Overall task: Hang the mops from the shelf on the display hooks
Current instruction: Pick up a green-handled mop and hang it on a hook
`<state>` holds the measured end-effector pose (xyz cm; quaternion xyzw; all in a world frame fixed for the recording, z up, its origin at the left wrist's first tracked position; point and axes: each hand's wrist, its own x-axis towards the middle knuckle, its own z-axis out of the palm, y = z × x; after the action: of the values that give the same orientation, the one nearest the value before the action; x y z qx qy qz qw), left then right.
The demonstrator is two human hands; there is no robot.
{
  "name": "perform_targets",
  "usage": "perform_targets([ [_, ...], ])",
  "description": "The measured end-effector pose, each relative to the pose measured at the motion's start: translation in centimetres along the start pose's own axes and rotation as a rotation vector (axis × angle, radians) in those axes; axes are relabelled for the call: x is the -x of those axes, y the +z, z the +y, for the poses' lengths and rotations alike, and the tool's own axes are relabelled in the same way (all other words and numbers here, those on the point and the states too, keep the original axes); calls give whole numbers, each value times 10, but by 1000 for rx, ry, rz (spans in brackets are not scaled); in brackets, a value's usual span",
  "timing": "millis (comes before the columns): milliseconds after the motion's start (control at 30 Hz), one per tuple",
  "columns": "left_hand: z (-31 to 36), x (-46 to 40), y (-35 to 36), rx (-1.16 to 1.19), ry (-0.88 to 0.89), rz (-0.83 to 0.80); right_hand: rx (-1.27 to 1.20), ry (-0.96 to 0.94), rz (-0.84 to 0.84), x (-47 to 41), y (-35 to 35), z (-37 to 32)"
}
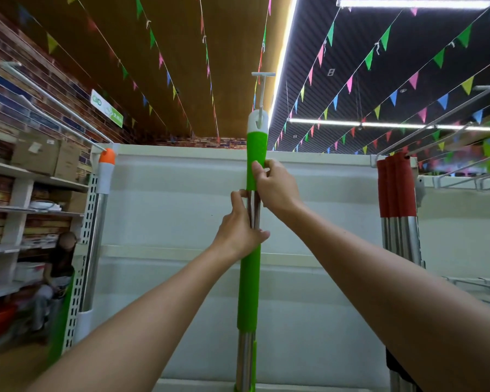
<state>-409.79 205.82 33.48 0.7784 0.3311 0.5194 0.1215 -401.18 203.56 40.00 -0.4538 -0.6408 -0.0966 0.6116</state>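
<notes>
The green-handled mop [255,157] stands upright at centre, its white hanging loop [257,120] apparently already on the white display hook [262,89]; the right hand [276,185] pinches the upper green grip, the left hand [242,227] grasps the steel shaft just below; I judge it best to ease the weight off slowly, confirm the loop seats fully, then release 1 hand first.

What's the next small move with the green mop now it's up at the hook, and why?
Probably ease both hands off and let it hang. The green mop already has its white cap threaded on the display hook. The right hand pinches the upper green sleeve and the left hand holds the metal pole below, so only the release seems left.
</notes>
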Motion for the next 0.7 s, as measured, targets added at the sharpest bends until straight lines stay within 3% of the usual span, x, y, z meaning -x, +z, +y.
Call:
perform_targets([
  [267, -29, -18, 19, 33, -9, -9, -66, 163, -163, 6, 11, 34],
  [567, -63, -33, 42, 39, 37, 74, 108, 93, -188, 18, 34, 68],
  [700, -73, -41, 49, 32, 29, 18, 179, 104, -224, 11, 38, 82],
])
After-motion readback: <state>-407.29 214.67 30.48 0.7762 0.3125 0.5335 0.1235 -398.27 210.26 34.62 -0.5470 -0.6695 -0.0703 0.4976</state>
